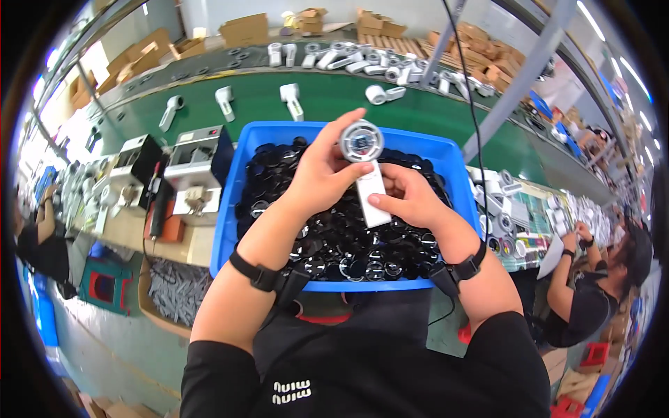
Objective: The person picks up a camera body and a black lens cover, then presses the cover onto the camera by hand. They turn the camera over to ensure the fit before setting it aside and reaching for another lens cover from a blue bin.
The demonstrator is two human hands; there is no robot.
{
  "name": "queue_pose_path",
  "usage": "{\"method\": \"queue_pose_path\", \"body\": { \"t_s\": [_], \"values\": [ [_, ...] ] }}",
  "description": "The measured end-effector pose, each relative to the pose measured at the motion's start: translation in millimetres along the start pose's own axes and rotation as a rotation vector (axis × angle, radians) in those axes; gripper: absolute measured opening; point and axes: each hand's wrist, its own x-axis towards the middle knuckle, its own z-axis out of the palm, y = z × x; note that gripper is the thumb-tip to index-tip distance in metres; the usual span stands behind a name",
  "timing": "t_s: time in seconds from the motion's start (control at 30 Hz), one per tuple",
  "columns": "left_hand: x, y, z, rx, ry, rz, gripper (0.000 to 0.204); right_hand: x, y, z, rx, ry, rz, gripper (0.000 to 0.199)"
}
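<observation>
Both my hands hold a white handheld fan (371,198) over a blue bin. My left hand (322,171) grips its round head, thumb on the neck and fingers behind. The head has a grey ring, and small inner parts show at its centre. Around the lower part of the white handle, my right hand (412,197) is closed, thumb on the front. Below, the blue bin (224,226) is filled with shiny black round caps (327,247). Several of them show clear, glossy faces near the front.
A green conveyor belt (258,94) runs behind the bin, carrying several white fans (291,101). Boxy machines (198,157) stand at left. Parts lie on the bench (512,216) at right, where a co-worker (582,292) sits. A dark cable (468,76) hangs beside a metal post (519,76).
</observation>
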Motion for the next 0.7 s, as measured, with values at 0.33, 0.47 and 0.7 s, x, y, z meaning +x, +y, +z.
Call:
{"method": "queue_pose_path", "body": {
  "t_s": [0.33, 0.47, 0.7],
  "values": [
    [-2.7, 1.8, -25.2, 0.274, 0.02, 0.088, 0.054, 3.8, -5.2, 2.1, -0.336, 0.042, -0.074, 0.037],
    [-1.1, 2.1, -34.9, 0.23, 0.09, 0.032, 0.055, 8.8, -10.1, -5.1, -0.242, 0.047, 0.019, 0.028],
    [15.9, -5.1, -32.4, -0.265, 0.569, -0.018, 0.042, 9.6, 27.6, -52.5, -0.769, 0.097, 0.104, 0.024]
  ]
}}
